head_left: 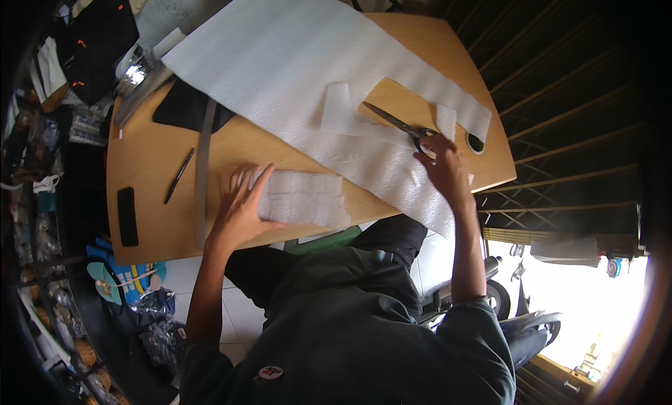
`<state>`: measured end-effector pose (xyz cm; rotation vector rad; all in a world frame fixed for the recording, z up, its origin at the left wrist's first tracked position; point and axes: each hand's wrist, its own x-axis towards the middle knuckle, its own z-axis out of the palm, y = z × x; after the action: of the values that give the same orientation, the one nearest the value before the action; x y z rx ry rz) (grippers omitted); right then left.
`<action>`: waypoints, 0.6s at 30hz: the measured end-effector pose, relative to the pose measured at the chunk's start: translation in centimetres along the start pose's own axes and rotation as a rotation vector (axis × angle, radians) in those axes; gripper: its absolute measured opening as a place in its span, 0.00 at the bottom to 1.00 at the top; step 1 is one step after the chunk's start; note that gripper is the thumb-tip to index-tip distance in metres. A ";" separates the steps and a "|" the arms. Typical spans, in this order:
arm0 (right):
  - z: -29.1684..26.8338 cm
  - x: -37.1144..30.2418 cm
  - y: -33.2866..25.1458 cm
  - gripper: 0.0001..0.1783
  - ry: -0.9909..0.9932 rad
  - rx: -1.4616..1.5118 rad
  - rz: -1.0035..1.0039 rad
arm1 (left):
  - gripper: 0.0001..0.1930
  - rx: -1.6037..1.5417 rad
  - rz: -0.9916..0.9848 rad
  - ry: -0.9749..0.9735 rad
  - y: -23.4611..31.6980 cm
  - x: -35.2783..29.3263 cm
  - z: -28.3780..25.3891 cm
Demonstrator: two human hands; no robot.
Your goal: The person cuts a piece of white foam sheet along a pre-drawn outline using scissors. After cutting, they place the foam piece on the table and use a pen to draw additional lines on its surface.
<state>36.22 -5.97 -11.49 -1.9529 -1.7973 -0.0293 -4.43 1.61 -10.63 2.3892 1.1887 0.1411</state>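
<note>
The hands are apart. The left hand (240,205) spreads over one end of a white, wrinkly, boxy bundle (302,197) on the smooth wooden table (155,226). It looks light and soft, best held gently by its sides. The right hand (444,166) touches hard scissors (392,118); its grip is unclear. Beyond lies a thin, bumpy white sheet (241,48).

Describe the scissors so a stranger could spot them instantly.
On the wooden table, find the large white foam sheet. Toward its right end, beside the person's right hand, the scissors point up and left. Long dark blades and looped handles distinguish them from nearby pale scraps.
</note>
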 end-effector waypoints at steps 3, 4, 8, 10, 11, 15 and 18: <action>-1.1 -2.1 -3.6 0.17 -0.274 0.079 0.204 | 0.55 0.194 -0.065 0.036 1.9 -1.2 -0.9; -0.6 -2.8 -3.7 0.16 -0.259 0.086 0.197 | 0.51 0.194 -0.064 0.085 2.3 -1.1 -0.8; 1.1 -3.6 -3.1 0.11 -0.186 0.120 0.226 | 0.31 0.113 0.177 0.279 3.4 2.0 0.2; 1.4 -3.5 -3.1 0.09 -0.154 0.171 0.216 | 0.18 -0.109 0.302 0.269 5.8 4.8 0.5; 1.6 -3.4 -3.2 0.08 -0.133 0.218 0.199 | 0.18 -0.113 0.395 0.273 6.3 6.3 1.3; 1.7 -2.4 -4.9 0.07 -0.077 0.452 0.258 | 0.19 -0.056 0.398 0.157 8.8 10.6 3.9; 2.0 -2.5 -5.9 0.09 -0.043 0.579 0.269 | 0.13 -0.091 0.401 0.182 7.8 12.1 5.2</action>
<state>29.69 -7.46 -12.13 -1.7449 -1.3471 0.5611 10.29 5.06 -13.10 2.5447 0.7417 0.5382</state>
